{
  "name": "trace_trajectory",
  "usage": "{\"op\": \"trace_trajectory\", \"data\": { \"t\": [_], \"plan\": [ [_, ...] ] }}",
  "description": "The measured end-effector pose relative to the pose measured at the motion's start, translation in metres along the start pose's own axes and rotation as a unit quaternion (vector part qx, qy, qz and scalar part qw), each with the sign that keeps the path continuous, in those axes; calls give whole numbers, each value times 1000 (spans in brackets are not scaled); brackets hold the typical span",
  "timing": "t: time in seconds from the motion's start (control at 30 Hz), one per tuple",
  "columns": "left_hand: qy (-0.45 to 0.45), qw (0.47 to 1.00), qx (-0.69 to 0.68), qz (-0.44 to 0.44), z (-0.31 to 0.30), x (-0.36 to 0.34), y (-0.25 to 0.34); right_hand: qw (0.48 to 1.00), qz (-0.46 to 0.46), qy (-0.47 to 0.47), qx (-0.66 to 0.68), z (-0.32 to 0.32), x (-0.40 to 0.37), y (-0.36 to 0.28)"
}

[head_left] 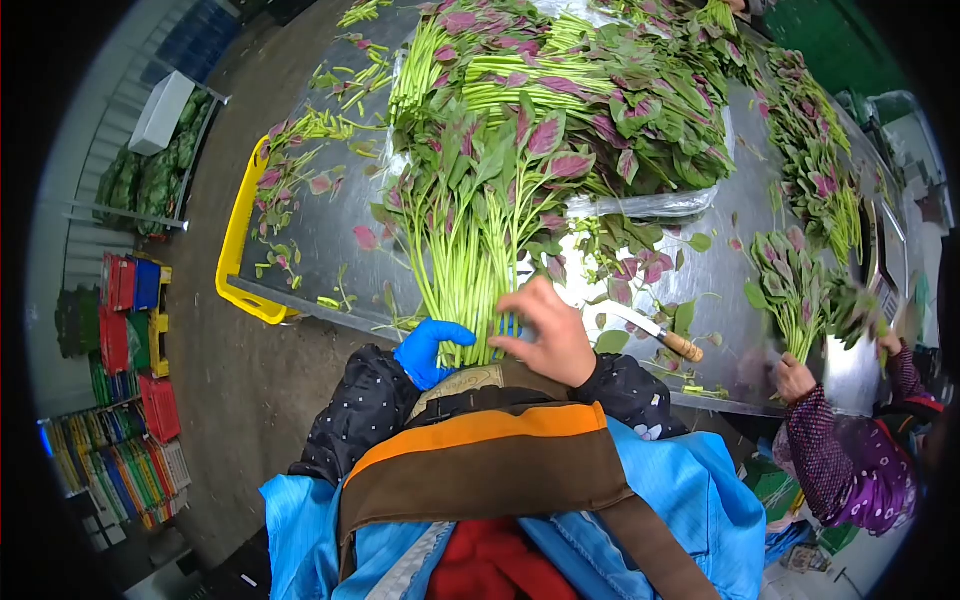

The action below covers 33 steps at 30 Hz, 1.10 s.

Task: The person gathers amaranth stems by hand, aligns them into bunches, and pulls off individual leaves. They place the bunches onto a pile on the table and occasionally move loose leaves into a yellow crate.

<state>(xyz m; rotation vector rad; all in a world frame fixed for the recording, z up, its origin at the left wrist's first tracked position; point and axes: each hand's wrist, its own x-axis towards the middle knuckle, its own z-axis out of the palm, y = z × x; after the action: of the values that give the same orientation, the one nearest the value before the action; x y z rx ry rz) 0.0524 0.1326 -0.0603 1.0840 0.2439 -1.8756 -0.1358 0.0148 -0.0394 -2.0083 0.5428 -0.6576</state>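
A bunch of red-and-green leafy stalks (465,245) stands against the table's near edge, stems toward me and leaves away. My left hand (432,352), in a blue glove, is wrapped round the stem ends at their left side. Bare, my right hand (545,332) is at the right side of the stems, its fingers curved and apart, with nothing visible between them. Right of it lies a curved knife (655,330) with a wooden handle. Beyond the bunch, a large pile of the same greens (620,110) rests on clear plastic wrap (650,204).
The metal table (745,330) carries loose leaves and stem scraps. A yellow crate (240,235) sits at its left edge. At the right, a co-worker in a purple patterned sleeve (815,440) holds another bunch (795,290). Stacked crates (130,310) stand at the far left.
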Motion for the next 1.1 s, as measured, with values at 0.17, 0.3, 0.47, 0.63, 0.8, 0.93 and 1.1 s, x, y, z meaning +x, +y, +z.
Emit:
{"op": "trace_trajectory", "data": {
  "t": [0.17, 0.3, 0.47, 0.63, 0.8, 0.93, 1.1],
  "plan": [
    [-16, 1000, 16, 12, 19, -7, 5, 943, 41, -262, 203, -21, 3, 12],
    [-124, 992, -32, 22, 19, -2, 1, 834, 183, -120, 507, -49, -2, 40],
    [-126, 991, -7, 48, 21, 3, 1, 956, 217, -17, 195, -37, 9, 42],
    [-15, 977, 178, 116, 22, 8, -2, 940, 266, -103, 189, 18, 10, 39],
    [33, 960, 203, 189, 28, 5, -6, 929, 256, -41, 264, 21, 5, 42],
    [22, 968, 189, 165, 23, 8, -6, 807, 315, -37, 498, 16, 5, 41],
    [37, 974, 166, 148, 28, 4, -4, 794, 281, -8, 539, 3, 9, 37]
  ]
}}
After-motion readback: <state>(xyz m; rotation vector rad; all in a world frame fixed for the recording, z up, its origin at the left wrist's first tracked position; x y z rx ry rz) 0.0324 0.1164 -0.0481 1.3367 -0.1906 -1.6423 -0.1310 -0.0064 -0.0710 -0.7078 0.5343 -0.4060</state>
